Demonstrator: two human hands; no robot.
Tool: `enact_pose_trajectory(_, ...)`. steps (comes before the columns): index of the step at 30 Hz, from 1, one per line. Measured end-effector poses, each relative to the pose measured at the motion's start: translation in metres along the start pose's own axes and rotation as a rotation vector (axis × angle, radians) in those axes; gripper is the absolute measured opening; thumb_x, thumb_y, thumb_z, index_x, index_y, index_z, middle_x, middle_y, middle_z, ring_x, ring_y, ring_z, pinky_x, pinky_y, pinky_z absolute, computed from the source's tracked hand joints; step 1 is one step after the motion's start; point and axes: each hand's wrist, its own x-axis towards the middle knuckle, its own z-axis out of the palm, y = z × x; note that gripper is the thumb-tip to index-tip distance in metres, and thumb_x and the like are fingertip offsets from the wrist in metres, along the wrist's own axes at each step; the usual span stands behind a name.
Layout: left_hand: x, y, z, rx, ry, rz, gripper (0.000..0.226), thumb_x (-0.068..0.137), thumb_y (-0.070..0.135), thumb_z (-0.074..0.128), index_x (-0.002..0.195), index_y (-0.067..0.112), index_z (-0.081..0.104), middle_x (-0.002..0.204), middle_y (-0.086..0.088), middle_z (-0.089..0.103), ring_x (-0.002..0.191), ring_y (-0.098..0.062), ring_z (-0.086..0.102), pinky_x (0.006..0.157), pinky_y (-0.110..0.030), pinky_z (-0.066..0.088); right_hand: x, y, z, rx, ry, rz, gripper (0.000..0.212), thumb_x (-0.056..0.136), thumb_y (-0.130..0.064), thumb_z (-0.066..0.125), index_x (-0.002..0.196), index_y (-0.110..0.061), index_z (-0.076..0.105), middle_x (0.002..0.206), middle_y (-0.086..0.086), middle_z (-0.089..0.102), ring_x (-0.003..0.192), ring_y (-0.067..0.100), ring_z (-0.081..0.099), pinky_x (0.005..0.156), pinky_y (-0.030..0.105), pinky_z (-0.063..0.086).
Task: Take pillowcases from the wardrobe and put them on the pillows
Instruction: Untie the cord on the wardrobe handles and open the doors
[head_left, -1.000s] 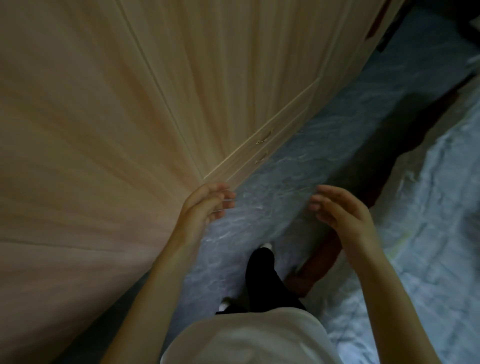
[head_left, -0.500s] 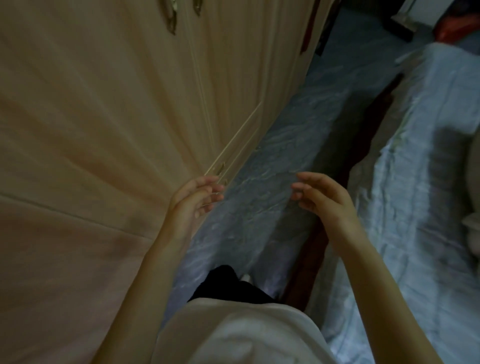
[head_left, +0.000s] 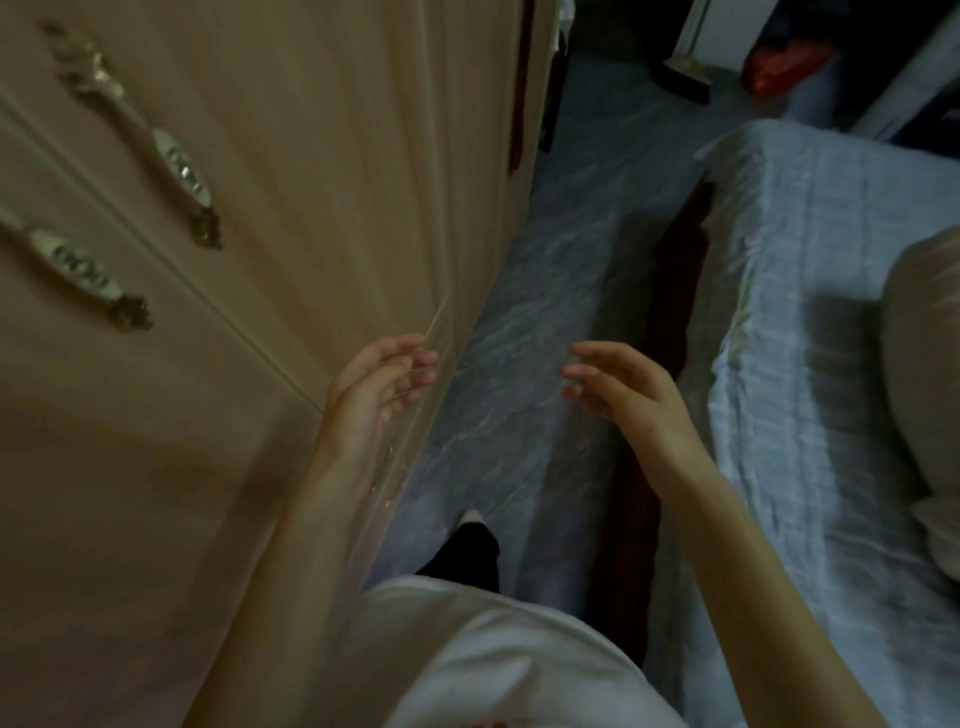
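Note:
A pale wooden wardrobe (head_left: 291, 171) with shut doors fills the left side. Two ornate metal door handles (head_left: 182, 171) sit at its upper left. My left hand (head_left: 376, 392) hovers in front of the wardrobe's lower edge, fingers relaxed and holding nothing. My right hand (head_left: 623, 389) hangs over the floor, fingers loosely spread, empty. A bare beige pillow (head_left: 924, 374) lies on the bed at the right edge. No pillowcase is in view.
A bed with a light blue sheet (head_left: 810, 312) runs along the right. A narrow strip of grey marbled floor (head_left: 545, 322) lies between wardrobe and bed. My leg and foot (head_left: 467, 545) stand there. A red object (head_left: 779, 67) sits at the far end.
The view has tilted up and along the wardrobe, bringing the door handles and the pillow into sight. Both hands stay raised and empty in front of me.

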Motion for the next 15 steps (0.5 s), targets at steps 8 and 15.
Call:
enact_pose_trajectory(8, 0.096, 0.024, 0.043, 0.084, -0.128, -0.02, 0.025, 0.09, 0.005, 0.043, 0.092, 0.02, 0.063, 0.081, 0.006, 0.07, 0.076, -0.007, 0.063, 0.072, -0.019, 0.047, 0.085, -0.017, -0.017, 0.022, 0.087, -0.008, 0.021, 0.086, -0.012, 0.058, 0.086, -0.031, 0.066, 0.078, -0.009, 0.071, 0.073, 0.007, 0.066, 0.072, 0.024, 0.048)
enact_pose_trajectory(15, 0.163, 0.032, 0.08, 0.098, -0.158, -0.047, 0.024, 0.091, 0.009, 0.041, 0.094, 0.019, 0.062, 0.082, 0.003, 0.071, 0.069, -0.005, 0.064, 0.063, -0.013, 0.05, 0.15, -0.021, -0.051, 0.052, 0.15, 0.013, 0.023, 0.088, -0.009, 0.054, 0.087, -0.028, 0.066, 0.077, -0.01, 0.071, 0.069, 0.003, 0.064, 0.072, 0.023, 0.047)
